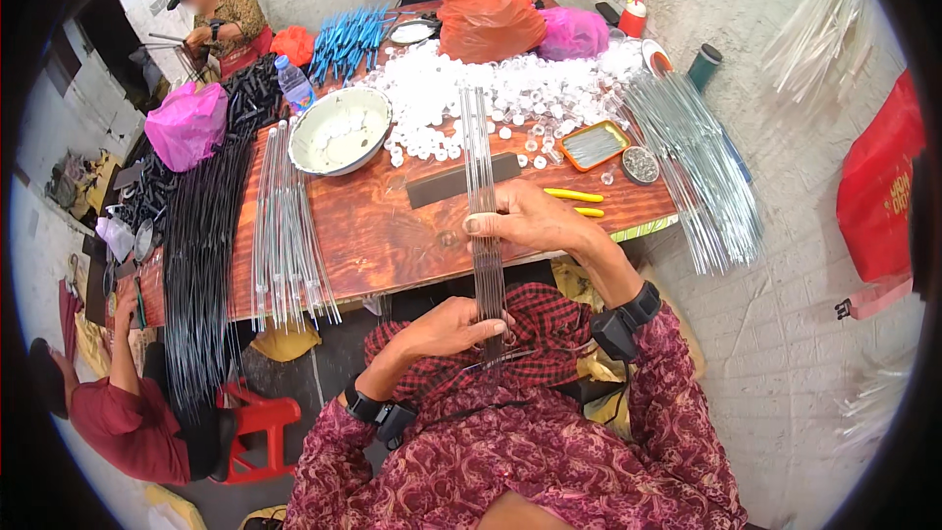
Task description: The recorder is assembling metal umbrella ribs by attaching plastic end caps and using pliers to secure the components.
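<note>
A flat row of thin metal rods (477, 142) stands lengthwise in front of me, running from over the table's front part down to my lap. My right hand (535, 219) closes around its middle, thumb across the front. Lower down, my left hand (451, 329) pinches the same rods near their lower end, thumb on top. Behind the rods, a dark flat bar (442, 187) lies on the wooden table. Yellow-handled pliers (577, 202) rest right of my right hand. A red-and-black checked cloth (549, 319) covers my lap.
White and clear plastic pieces (432, 88) heap behind a round bowl (340, 132). A tray of pins (595, 145) and a small bowl of metal bits (641, 165) stand right. Rod bundles lie at the right (697, 167) and left (285, 236). Several people sit around the table.
</note>
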Tool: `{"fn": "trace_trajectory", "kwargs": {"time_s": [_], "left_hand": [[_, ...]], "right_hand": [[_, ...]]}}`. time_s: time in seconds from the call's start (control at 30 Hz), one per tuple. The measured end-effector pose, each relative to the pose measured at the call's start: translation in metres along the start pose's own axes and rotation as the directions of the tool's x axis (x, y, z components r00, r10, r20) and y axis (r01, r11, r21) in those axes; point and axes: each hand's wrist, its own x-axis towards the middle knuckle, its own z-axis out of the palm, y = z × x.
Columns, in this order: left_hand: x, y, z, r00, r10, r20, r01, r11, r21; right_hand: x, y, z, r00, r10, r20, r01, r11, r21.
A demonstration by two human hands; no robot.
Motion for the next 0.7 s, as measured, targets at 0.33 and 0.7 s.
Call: {"fn": "trace_trajectory", "kwargs": {"time_s": [0.33, 0.7], "left_hand": [[-0.003, 0.000, 0.008, 0.995, -0.004, -0.100, 0.003, 1.000, -0.007], [0.023, -0.019, 0.003, 0.910, 0.291, -0.296, -0.225, 0.945, 0.239]], "right_hand": [[-0.015, 0.010, 0.047, 0.965, -0.017, -0.261, 0.061, 0.985, 0.163], [-0.017, 0.031, 0.075, 0.930, 0.126, -0.345, 0.084, 0.842, 0.533]]}}
